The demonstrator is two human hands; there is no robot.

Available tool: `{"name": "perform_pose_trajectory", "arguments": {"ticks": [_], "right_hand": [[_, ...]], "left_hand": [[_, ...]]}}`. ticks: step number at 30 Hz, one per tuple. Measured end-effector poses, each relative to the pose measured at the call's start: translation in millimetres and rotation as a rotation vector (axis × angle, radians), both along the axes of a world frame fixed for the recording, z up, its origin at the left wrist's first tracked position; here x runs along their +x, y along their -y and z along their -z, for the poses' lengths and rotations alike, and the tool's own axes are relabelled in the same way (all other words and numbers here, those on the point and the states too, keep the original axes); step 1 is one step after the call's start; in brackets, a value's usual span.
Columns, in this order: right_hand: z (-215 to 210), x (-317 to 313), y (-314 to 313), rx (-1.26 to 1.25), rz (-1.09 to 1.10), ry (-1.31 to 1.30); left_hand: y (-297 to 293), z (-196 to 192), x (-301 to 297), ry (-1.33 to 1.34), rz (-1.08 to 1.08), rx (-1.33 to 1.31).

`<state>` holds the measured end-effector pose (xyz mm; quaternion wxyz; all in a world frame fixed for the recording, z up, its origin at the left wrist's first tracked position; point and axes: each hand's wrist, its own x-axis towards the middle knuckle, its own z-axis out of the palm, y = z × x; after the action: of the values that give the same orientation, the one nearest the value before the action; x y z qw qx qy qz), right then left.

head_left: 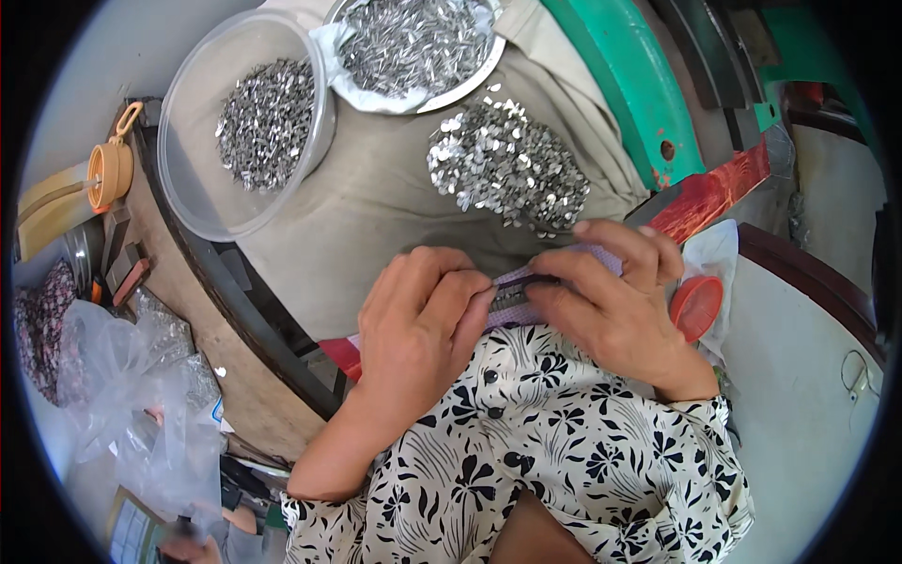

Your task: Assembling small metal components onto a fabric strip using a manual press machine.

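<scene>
Close to my body, my left hand [418,315] and my right hand [611,296] face each other. Between them runs a dark narrow strip [526,281] with a greyish metallic row [508,299] along it; its exact kind is unclear. My left fingers and thumb pinch together at its left end, and my right thumb and forefinger close on its right end. A lilac checked cloth [601,256] lies beneath. Just beyond my right hand spreads a heap of small shiny flat metal pieces [507,160] on a grey-brown cloth [376,188].
A clear plastic tub [188,188] of small metal pieces stands far left, beside a lined bowl [470,94] of slim metal pieces. Green machine frame [648,103] borders the right. A red round lid [696,308] lies right; plastic bags [141,414] are at left.
</scene>
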<state>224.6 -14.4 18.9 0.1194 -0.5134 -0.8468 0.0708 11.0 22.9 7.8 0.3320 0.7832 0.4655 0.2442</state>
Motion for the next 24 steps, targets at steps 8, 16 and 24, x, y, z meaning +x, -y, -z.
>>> {"name": "perform_pose_trajectory", "arguments": {"ticks": [8, 16, 24], "right_hand": [[-10.1, 15.0, -14.9, -0.028, 0.010, -0.065], [-25.1, -10.1, 5.8, 0.014, -0.428, -0.671], [-67.9, -81.1, 50.1, 0.429, -0.552, -0.715]], "left_hand": [[0.1, 0.0, 6.4, 0.016, 0.014, -0.012], [-7.4, 4.4, 22.6, 0.043, 0.211, 0.031], [-1.8, 0.5, 25.5, -0.085, 0.207, 0.047]]}}
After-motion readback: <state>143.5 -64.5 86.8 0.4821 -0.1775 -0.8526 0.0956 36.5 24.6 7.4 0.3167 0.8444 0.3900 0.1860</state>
